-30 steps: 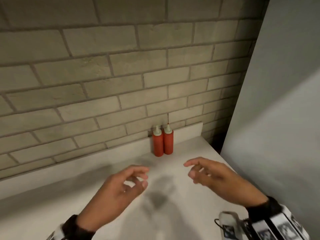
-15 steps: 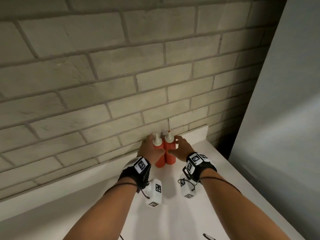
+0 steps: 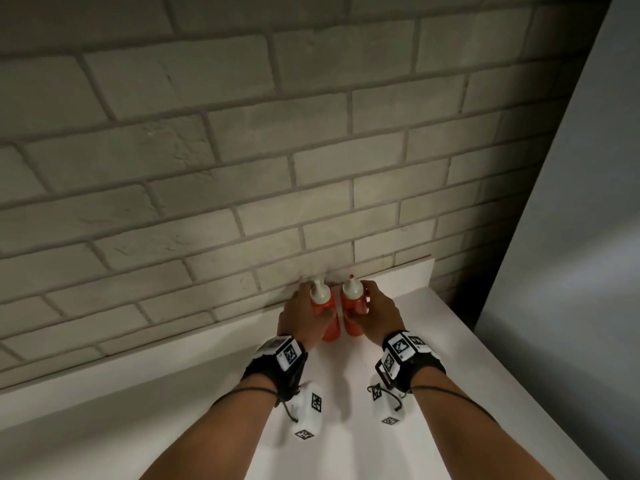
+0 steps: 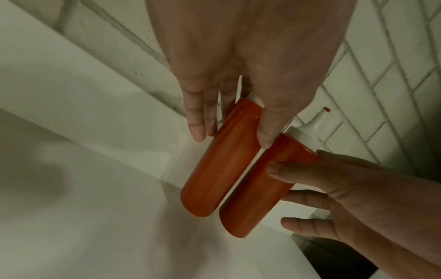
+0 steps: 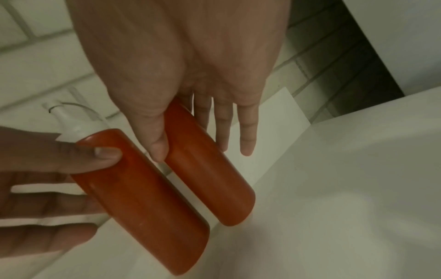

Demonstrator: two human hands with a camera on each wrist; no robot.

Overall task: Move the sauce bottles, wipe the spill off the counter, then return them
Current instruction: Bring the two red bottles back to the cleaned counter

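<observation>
Two red sauce bottles, left bottle point(image 3: 323, 313) and right bottle point(image 3: 353, 306), upright and almost touching at the back of the white desk point(image 3: 433, 358), right against the low white upstand under the brick wall point(image 3: 242, 150). White nozzle caps pointing up, long axes vertical, so a straight upward lift looks like the natural way out. Left hand point(image 3: 301, 320) wrapped round the left bottle from its outer side, thumb point(image 4: 264, 132) pressed into the narrow gap between the two bodies, fingers point(image 4: 198, 122) reaching behind toward the wall. Right hand point(image 3: 379, 317) clamped the same way on the right bottle, mirrored, thumb point(image 5: 157, 143) in the gap, fingers point(image 5: 247, 136) behind. Each bottle directly ahead of its own hand, neither arm crossing. Bases apparently on the desk or barely off it; cannot tell which. No spill or cloth visible. Grey panel point(image 3: 571, 237) close on the right, so clearing room seems easier to the left or toward the body.
</observation>
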